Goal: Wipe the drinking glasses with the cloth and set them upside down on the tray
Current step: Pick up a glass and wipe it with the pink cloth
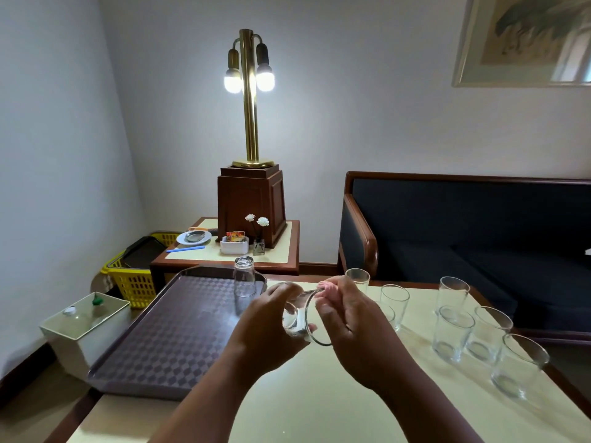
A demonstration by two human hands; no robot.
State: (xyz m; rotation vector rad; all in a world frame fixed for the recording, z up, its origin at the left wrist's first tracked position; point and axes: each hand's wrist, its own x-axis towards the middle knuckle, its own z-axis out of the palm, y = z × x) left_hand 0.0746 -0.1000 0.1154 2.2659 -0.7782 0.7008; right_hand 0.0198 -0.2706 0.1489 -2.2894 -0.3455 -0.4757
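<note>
1. Table (319, 394): cream top with a dark wooden edge, set in a room corner with pale walls.
2. Left hand (271, 327): fingers curled round the base end of a glass (295, 318). The glass is held in the air above the table, tilted on its side, mouth toward the other hand.
3. Right hand (351, 318): fingers curled at the rim of the glass, pinching a pink cloth (326, 286) against it. Only a small part of the cloth shows.
4. Tray (166, 340): dark, patterned, on the left part of the table, just beside the left hand.
5. Upright glasses (452, 334): a group standing mouth up on the right part of the table, apart from the tray. One is partly hidden behind the right hand.
6. Upturned glass (244, 276): stands mouth down in the far right corner of the tray.
7. Side table (281, 251): beyond the tray. It carries a brass lamp (249, 100) with lit bulbs and a small vase of white flowers (259, 231).
8. Sofa (479, 235): dark, against the far wall on the right.
</note>
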